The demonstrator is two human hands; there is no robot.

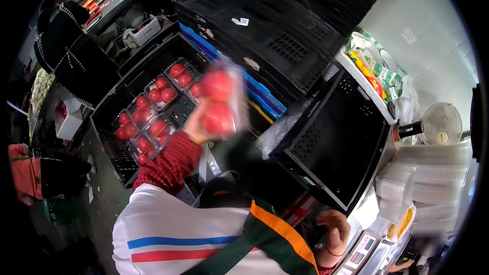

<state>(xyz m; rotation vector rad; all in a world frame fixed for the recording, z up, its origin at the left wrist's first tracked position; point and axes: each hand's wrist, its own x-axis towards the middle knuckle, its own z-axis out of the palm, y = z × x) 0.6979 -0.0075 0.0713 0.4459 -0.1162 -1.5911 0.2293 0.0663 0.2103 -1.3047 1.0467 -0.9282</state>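
My left hand (197, 122) is closed on a clear plastic pack of tomatoes (219, 117), blurred by motion, with large red tomatoes visible inside. The pack is held up beside a black crate (109, 155) on the left. Several more clear packs of tomatoes (162, 93) sit in that crate in rows. At the lower right my right hand (333, 231) is raised near the scale, fingers loosely curled and apart, with nothing visible in it.
A black crate (326, 168) stands at the right, beside stacked black crates (265, 25). A scale (360, 252), stacked clear plastic containers (428, 173) and a fan (441, 125) are along the right side. A person in dark clothes (71, 51) stands at the upper left.
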